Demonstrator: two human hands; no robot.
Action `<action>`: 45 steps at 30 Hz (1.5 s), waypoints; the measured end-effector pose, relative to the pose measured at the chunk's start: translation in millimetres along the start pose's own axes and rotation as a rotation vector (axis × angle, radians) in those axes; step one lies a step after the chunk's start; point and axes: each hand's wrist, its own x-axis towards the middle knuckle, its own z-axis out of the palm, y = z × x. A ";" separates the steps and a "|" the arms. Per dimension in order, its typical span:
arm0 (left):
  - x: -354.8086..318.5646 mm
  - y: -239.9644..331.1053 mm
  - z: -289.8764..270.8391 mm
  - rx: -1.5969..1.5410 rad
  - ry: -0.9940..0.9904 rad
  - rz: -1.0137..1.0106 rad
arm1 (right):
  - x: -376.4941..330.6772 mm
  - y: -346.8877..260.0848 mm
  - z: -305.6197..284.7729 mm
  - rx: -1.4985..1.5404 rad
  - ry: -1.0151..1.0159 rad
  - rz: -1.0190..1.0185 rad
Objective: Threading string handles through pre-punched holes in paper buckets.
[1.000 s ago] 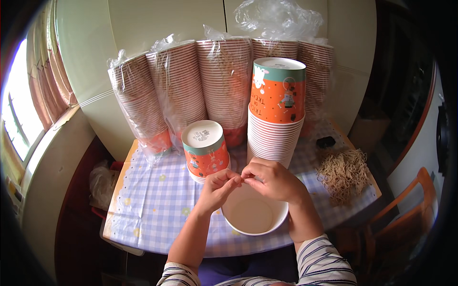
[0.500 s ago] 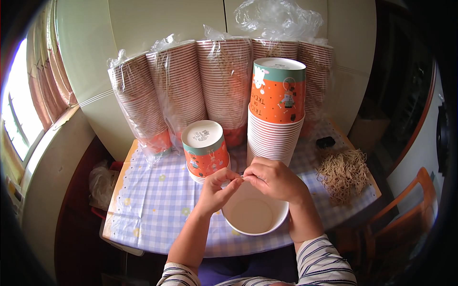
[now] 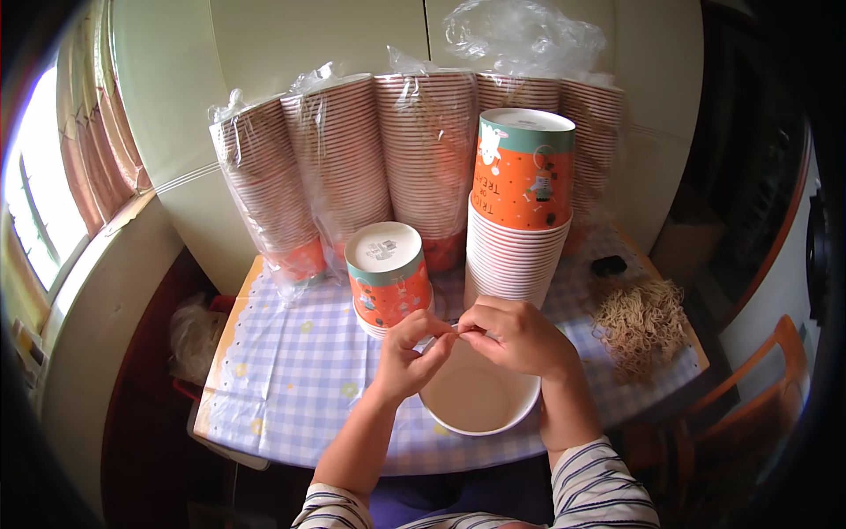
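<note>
A white-lined paper bucket stands mouth up at the table's front edge, its inside bare. Over its far rim, my left hand and my right hand meet with fingertips almost touching. Thumb and forefinger of each are pinched together. Whatever lies between them is too small to make out, and the fingers cover part of the rim. Just beyond my left hand is a short upside-down stack of orange and green paper buckets. Behind my right hand rises a taller stack of the same buckets, also upside down.
Several tall bucket stacks in clear plastic line the back against a pale cabinet. On the right lie a heap of beige strings and a small black object. A wooden chair stands right of the checked tablecloth.
The whole view has shifted slightly, so everything sits a little further right. Both hands keep their pinch over the bucket's rim, the fingertips slightly rearranged.
</note>
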 end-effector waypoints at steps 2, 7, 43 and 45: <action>0.7 0.0 1.3 0.007 0.005 0.018 | -0.3 -1.7 -2.7 -0.020 -0.006 -0.021; 1.5 1.5 1.6 0.066 0.007 0.062 | -0.9 -3.6 -2.1 0.007 -0.003 -0.002; 5.9 5.4 -9.7 0.414 0.030 0.494 | -0.9 -19.2 6.7 -0.169 0.084 -0.095; -2.0 2.7 -11.2 0.381 0.047 0.455 | -0.9 -20.3 7.4 -0.011 0.014 -0.024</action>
